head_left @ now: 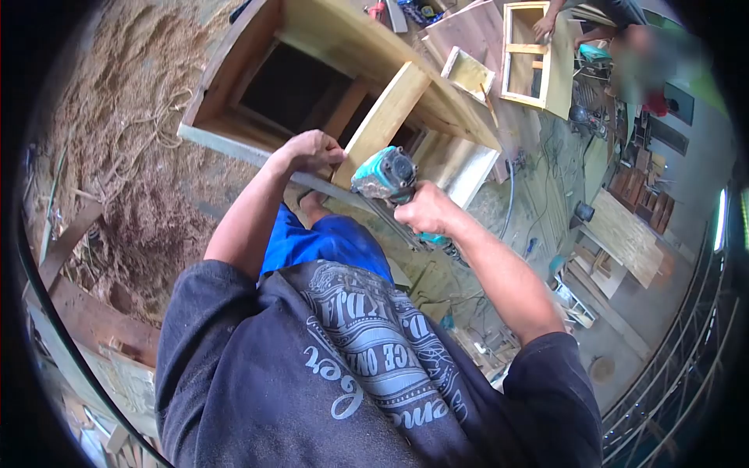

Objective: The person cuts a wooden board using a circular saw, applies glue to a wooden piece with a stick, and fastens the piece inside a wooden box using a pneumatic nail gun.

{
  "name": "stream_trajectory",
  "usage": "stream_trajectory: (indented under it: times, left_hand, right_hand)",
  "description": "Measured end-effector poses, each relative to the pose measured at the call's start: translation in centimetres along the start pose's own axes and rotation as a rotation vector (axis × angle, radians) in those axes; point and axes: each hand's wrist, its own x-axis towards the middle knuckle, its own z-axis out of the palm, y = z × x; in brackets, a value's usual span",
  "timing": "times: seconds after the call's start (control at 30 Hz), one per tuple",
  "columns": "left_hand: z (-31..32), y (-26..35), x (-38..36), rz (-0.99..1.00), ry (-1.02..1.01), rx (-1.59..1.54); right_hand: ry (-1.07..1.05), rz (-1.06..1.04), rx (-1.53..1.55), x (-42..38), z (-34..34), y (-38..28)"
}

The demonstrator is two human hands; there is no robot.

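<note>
A wooden cabinet frame (226, 82) lies open in front of me, with a pale wooden divider (388, 117) standing across its middle. My left hand (310, 150) is closed over the near side, its curled fingertips at the divider's left edge. What sits inside those fingers is partly hidden. My right hand (429, 209) is wrapped round the handle of a teal and black nail gun (384, 173). The tool's head is beside the divider's near end; its nose is hidden from view, so contact with the wood cannot be told.
Sawdust (129, 117) covers the ground at left. Beyond the cabinet are a small wooden box (468, 74) and another cabinet frame (558, 82), where another person's hand (544, 28) rests. Hoses and cords (511, 199) trail along the floor at right, near boards (624, 234) and scraps.
</note>
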Motion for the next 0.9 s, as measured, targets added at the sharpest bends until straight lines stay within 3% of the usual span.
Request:
stream_trajectory:
  times: [0.1,0.17,0.27,0.43,0.5,0.83,0.9]
  left_hand:
    - [-0.5,1.0,-0.3,-0.074,-0.067,-0.051]
    - [-0.1,0.9,0.8,-0.086,-0.063,-0.09]
    - [1.8,2.1,3.4,0.001,0.091,-0.141]
    - [2.7,8.2,7.5,-0.104,0.339,-0.118]
    - [2.5,9.4,8.6,-0.137,0.473,-0.146]
    - [2.3,9.3,8.7,-0.172,0.442,-0.156]
    - [2.3,9.4,8.6,-0.184,0.434,-0.164]
  right_hand:
    - [0.234,-0.215,-0.044,-0.1,-0.4,2.0]
    - [0.244,-0.126,-0.058,-1.2,-2.4,0.9]
    - [0.608,-0.27,-0.015,-0.7,-4.6,1.6]
    - [0.771,-0.283,-0.045,2.4,-7.9,2.2]
    - [0.85,-0.39,-0.091,3.2,-8.7,1.8]
    - [0.774,-0.324,0.012,4.6,-9.6,1.8]
    - [0.714,-0.281,-0.158,6.3,-9.6,3.5]
